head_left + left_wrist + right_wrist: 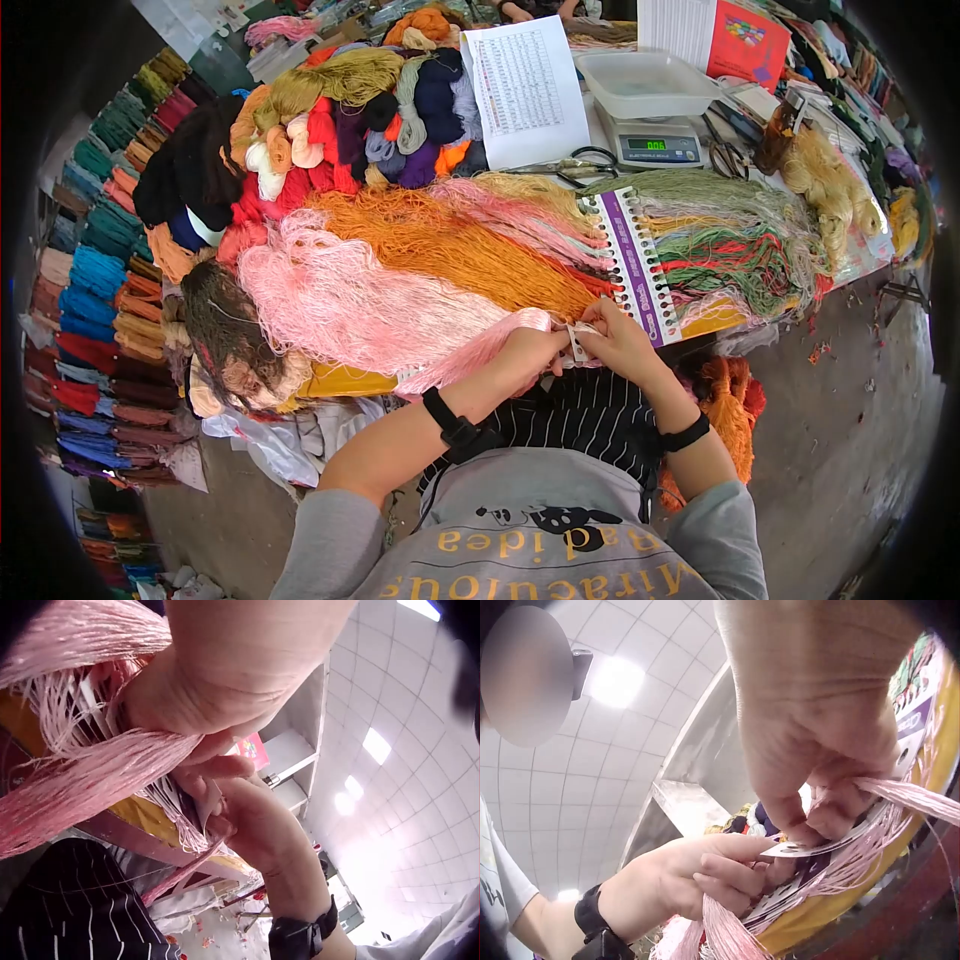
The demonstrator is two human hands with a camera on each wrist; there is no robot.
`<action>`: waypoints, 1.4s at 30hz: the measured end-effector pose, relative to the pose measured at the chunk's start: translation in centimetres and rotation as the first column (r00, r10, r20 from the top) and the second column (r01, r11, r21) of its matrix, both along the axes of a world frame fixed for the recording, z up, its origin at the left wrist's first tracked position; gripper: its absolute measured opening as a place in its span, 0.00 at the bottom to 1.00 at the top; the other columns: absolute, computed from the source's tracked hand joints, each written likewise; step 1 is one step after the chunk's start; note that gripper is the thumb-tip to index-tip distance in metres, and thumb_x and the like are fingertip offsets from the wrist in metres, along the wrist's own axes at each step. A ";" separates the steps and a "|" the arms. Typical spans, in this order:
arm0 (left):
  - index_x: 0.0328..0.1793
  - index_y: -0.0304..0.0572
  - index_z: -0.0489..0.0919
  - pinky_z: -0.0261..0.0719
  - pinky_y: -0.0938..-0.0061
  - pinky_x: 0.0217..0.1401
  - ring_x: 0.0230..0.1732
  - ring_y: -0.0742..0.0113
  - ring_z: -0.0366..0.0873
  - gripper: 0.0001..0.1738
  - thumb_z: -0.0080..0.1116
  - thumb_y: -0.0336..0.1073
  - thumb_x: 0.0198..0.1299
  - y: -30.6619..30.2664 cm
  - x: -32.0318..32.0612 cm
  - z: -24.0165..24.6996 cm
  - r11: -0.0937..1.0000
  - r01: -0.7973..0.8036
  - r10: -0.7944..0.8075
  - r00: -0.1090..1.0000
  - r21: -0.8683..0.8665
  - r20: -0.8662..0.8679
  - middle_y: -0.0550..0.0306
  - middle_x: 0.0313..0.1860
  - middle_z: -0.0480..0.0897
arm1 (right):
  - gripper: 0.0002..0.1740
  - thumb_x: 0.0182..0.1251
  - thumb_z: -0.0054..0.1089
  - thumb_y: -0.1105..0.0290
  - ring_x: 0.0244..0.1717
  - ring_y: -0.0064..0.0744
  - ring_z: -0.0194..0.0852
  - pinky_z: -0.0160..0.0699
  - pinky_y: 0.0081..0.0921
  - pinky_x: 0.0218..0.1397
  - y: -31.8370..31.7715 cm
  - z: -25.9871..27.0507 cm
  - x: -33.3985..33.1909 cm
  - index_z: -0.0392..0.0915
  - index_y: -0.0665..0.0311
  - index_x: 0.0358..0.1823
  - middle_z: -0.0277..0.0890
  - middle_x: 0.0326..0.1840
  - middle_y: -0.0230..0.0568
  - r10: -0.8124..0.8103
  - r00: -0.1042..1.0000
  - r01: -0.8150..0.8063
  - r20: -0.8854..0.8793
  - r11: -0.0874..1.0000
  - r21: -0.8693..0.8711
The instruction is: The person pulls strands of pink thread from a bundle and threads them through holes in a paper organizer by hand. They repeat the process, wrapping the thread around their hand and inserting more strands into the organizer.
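A white punched sample card point(633, 262) with a purple stripe lies on the table, with coloured threads tied along its holes. My hands meet at its near end. My left hand point(545, 352) grips a bundle of pale pink yarn point(465, 362) that trails off the table edge; the left wrist view shows the pink yarn point(82, 776) running across its palm. My right hand point(598, 335) pinches a few pink strands point(904, 796) against the end of the card point(810, 847). In the right wrist view my left hand point(705, 879) curls just beside it.
Loose hanks of pink point(340, 295), orange yarn point(455, 245) and mixed skeins point(330, 130) cover the table. At the back stand a digital scale point(655, 140) with a tray, scissors point(588, 163) and a printed sheet point(525, 95). Shelves of skeins point(100, 290) line the left.
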State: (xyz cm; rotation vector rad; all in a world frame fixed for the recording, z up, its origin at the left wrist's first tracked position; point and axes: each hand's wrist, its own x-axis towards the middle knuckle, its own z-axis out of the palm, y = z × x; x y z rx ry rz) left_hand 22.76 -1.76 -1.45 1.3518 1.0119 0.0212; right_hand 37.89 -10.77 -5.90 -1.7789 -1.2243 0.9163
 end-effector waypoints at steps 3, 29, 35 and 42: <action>0.34 0.39 0.76 0.58 0.82 0.15 0.13 0.76 0.69 0.10 0.53 0.39 0.60 0.3 0.0 -0.6 0.998 0.006 -0.005 1.000 -0.057 0.014 0.60 0.16 0.75 | 0.19 0.57 0.59 0.58 0.36 0.48 0.79 0.74 0.35 0.39 0.3 -0.6 0.1 0.69 0.62 0.44 0.78 0.32 0.48 -0.002 1.000 0.002 0.009 1.000 0.018; 0.38 0.34 0.81 0.60 0.82 0.15 0.14 0.76 0.65 0.18 0.56 0.46 0.59 1.4 -2.8 0.3 0.930 -0.186 0.224 0.971 -0.318 0.086 0.57 0.24 0.78 | 0.18 0.57 0.56 0.55 0.38 0.46 0.79 0.74 0.36 0.40 -0.3 2.2 -0.8 0.71 0.57 0.44 0.79 0.34 0.44 0.045 0.983 -0.029 0.177 0.995 -0.094; 0.50 0.35 0.77 0.54 0.85 0.16 0.13 0.80 0.59 0.16 0.52 0.40 0.63 2.6 -5.1 0.0 0.949 -0.215 0.235 0.970 -0.231 0.059 0.62 0.25 0.74 | 0.15 0.59 0.54 0.56 0.35 0.45 0.79 0.74 0.37 0.38 -0.5 1.6 -1.2 0.71 0.56 0.43 0.79 0.32 0.42 0.017 0.961 -0.002 0.277 0.998 -0.055; 0.46 0.37 0.73 0.50 0.90 0.13 0.14 0.85 0.56 0.10 0.57 0.30 0.59 3.4 -7.1 7.5 0.821 -0.092 0.414 0.775 -0.563 0.477 0.58 0.32 0.80 | 0.10 0.63 0.55 0.62 0.29 0.36 0.78 0.72 0.30 0.31 -0.8 0.8 -1.3 0.69 0.57 0.41 0.76 0.26 0.38 -0.023 0.992 0.019 0.126 0.999 0.034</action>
